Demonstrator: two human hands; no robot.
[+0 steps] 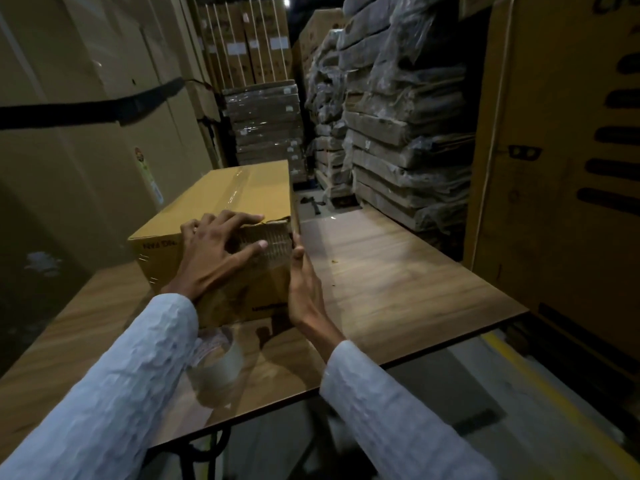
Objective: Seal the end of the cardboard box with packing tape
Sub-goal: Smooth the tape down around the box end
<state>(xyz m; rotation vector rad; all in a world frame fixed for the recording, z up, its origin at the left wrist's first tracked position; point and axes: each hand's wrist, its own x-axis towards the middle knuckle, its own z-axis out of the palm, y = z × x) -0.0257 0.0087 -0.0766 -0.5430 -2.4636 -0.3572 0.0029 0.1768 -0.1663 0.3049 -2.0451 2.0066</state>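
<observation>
Pressing packing tape down over the near end of a cardboard box (221,202) on a wooden table (398,282).

The left hand (216,251) spreads its fingers flat across the taped end; the right hand (304,285), fingers straight, braces the box's right corner. The tape roll (216,370) lies on the table just before the box. Judged next: smoothing the tape down along the edges.
</observation>
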